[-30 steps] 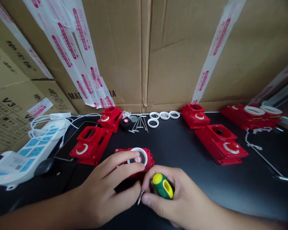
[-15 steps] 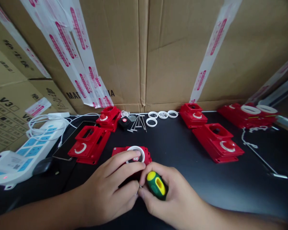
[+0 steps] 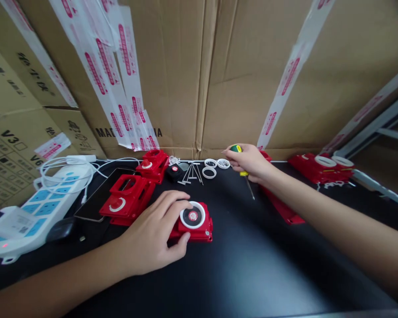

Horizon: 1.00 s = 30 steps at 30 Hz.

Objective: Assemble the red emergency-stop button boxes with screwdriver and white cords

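My left hand [image 3: 155,232] is wrapped over a red plastic housing [image 3: 204,232] on the table, thumb at its front side and fingers at its white ring. Inside that ring sits a black disc [image 3: 190,215] with a red and white emblem. My right hand [image 3: 248,162] reaches to the back of the table, closed round a screwdriver [image 3: 243,173] with a green and yellow handle, its shaft pointing down toward the front. The fingertips are close to a white ring holding small screws [image 3: 223,164]. Something thin shows at those fingertips, too small to name.
More red housings stand at left [image 3: 128,198] and right [image 3: 287,212], the right ones partly behind my forearm. White rings [image 3: 209,172] and T-shaped metal rods [image 3: 192,173] lie at the back. A power strip [image 3: 49,212] and a dark tablet [image 3: 102,194] lie left. Cardboard boxes [image 3: 179,79] wall the back.
My right hand has moved from the housing to the back right, carrying the screwdriver. My left hand has stayed on the housing, which now shows more of its front corner.
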Motion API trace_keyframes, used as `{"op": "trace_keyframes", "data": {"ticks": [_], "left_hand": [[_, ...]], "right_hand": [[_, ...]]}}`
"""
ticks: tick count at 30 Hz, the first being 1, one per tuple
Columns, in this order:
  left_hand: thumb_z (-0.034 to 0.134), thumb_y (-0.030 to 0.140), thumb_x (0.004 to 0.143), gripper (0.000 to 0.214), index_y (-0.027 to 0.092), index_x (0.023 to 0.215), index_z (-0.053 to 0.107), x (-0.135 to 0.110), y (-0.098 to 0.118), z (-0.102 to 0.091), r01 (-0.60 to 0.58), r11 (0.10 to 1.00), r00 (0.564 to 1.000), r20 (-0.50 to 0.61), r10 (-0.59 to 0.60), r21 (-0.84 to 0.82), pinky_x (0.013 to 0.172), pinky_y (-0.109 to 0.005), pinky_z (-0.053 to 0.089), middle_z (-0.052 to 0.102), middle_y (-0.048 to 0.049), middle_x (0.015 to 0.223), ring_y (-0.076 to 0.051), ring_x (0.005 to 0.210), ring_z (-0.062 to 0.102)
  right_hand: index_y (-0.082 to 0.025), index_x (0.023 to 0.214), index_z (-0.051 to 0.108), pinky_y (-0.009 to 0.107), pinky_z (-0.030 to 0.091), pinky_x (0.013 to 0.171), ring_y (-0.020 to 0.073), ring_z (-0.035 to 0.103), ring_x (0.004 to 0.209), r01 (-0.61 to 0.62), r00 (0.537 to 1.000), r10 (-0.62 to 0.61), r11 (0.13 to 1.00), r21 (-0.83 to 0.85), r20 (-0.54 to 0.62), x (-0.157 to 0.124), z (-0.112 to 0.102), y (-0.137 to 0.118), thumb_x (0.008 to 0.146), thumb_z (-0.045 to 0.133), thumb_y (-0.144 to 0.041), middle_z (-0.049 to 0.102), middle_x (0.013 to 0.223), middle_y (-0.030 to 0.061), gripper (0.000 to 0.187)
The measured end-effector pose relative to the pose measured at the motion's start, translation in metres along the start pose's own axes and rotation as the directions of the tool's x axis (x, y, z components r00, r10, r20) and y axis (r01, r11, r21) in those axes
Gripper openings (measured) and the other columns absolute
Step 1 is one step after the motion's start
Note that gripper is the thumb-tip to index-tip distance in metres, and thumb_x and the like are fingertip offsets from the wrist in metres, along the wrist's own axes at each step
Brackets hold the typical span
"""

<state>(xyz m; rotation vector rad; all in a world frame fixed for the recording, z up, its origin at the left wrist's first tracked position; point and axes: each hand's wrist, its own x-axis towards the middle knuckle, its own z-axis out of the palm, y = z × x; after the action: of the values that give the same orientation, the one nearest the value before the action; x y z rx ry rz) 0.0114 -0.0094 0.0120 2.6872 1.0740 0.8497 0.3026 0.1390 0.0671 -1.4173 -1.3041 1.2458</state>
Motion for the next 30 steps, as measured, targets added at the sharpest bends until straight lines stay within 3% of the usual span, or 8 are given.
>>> {"op": "trace_keyframes", "data": {"ticks": [4,10,13,16,19,22,27,30], "left_hand": [[0.066,0.016,0.095,0.049,0.02,0.142,0.052,0.001,-0.005,0.001,-0.022,0.997,0.997,0.066,0.027,-0.069,0.11,-0.059,0.063,0.067,-0.0175,0.141,-0.036,0.128,0.069],[0.067,0.017,0.09,0.056,0.021,0.143,0.05,0.0,-0.006,-0.001,-0.016,0.996,0.996,0.088,0.024,-0.089,0.111,-0.059,0.062,0.065,-0.017,0.143,-0.036,0.127,0.069],[0.068,0.016,0.084,0.062,0.023,0.144,0.05,0.001,-0.006,-0.002,0.002,0.995,0.993,0.115,0.009,-0.099,0.112,-0.057,0.062,0.063,-0.0157,0.145,-0.035,0.128,0.07],[0.068,0.017,0.086,0.062,0.023,0.145,0.05,0.003,-0.008,-0.002,0.052,0.996,0.992,0.118,-0.043,-0.075,0.111,-0.054,0.063,0.062,-0.0151,0.146,-0.034,0.127,0.071],[0.067,0.018,0.091,0.062,0.022,0.15,0.049,0.004,-0.013,-0.001,0.052,0.998,0.988,0.145,-0.048,-0.027,0.113,-0.054,0.063,0.062,-0.0167,0.15,-0.035,0.133,0.07],[0.067,0.02,0.095,0.063,0.022,0.153,0.046,0.004,-0.017,0.0,0.029,1.0,0.984,0.178,-0.029,0.005,0.117,-0.054,0.061,0.061,-0.0179,0.152,-0.036,0.138,0.067],[0.067,0.021,0.097,0.064,0.022,0.157,0.044,0.002,-0.018,0.0,0.021,0.999,0.984,0.178,-0.026,0.032,0.117,-0.053,0.061,0.061,-0.0178,0.154,-0.036,0.139,0.067],[0.065,0.021,0.099,0.062,0.024,0.158,0.044,0.001,-0.017,-0.001,0.02,0.999,0.982,0.186,-0.025,0.03,0.118,-0.052,0.061,0.061,-0.0168,0.155,-0.035,0.139,0.068]], "right_hand": [[-0.017,0.143,0.07,0.05,0.065,0.103,0.0287,0.074,0.123,-0.08,0.993,0.07,0.991,-0.106,-0.095,0.039,-0.002,0.009,0.107,0.076,-0.04,0.071,0.145,0.0149,0.043],[-0.018,0.144,0.069,0.05,0.066,0.101,0.0281,0.074,0.121,-0.013,0.989,0.001,0.997,-0.08,-0.149,0.039,-0.019,0.007,0.108,0.075,-0.04,0.071,0.144,0.0136,0.043],[-0.017,0.129,0.072,0.037,0.067,0.083,0.0196,0.075,0.096,0.123,0.983,-0.118,0.992,0.025,-0.139,0.024,-0.027,-0.017,0.109,0.073,-0.04,0.076,0.121,0.0079,0.03],[-0.02,0.08,0.062,0.022,0.041,0.049,0.0079,0.044,0.052,0.23,0.973,-0.222,0.958,0.172,-0.062,-0.003,-0.024,-0.046,0.108,0.06,-0.03,0.055,0.07,-0.0032,0.03],[-0.023,0.065,0.052,0.024,0.03,0.042,0.0083,0.031,0.045,0.314,0.943,-0.334,0.898,0.307,0.012,-0.035,-0.007,-0.061,0.094,0.058,-0.029,0.041,0.06,-0.0044,0.03],[-0.024,0.056,0.051,0.026,0.017,0.036,0.0089,0.02,0.039,0.42,0.867,-0.497,0.769,0.482,0.038,-0.065,0.015,-0.058,0.08,0.062,-0.027,0.032,0.047,-0.0056,0.027],[-0.023,0.056,0.045,0.026,0.022,0.038,0.0084,0.021,0.039,0.143,0.776,-0.477,0.771,0.62,0.413,-0.096,0.033,-0.044,0.086,0.061,-0.032,0.03,0.047,-0.0064,0.035],[-0.023,0.057,0.041,0.025,0.023,0.04,0.008,0.021,0.04,0.103,0.75,-0.486,0.756,0.646,0.449,-0.102,0.036,-0.041,0.089,0.061,-0.033,0.029,0.047,-0.0067,0.039]]}}
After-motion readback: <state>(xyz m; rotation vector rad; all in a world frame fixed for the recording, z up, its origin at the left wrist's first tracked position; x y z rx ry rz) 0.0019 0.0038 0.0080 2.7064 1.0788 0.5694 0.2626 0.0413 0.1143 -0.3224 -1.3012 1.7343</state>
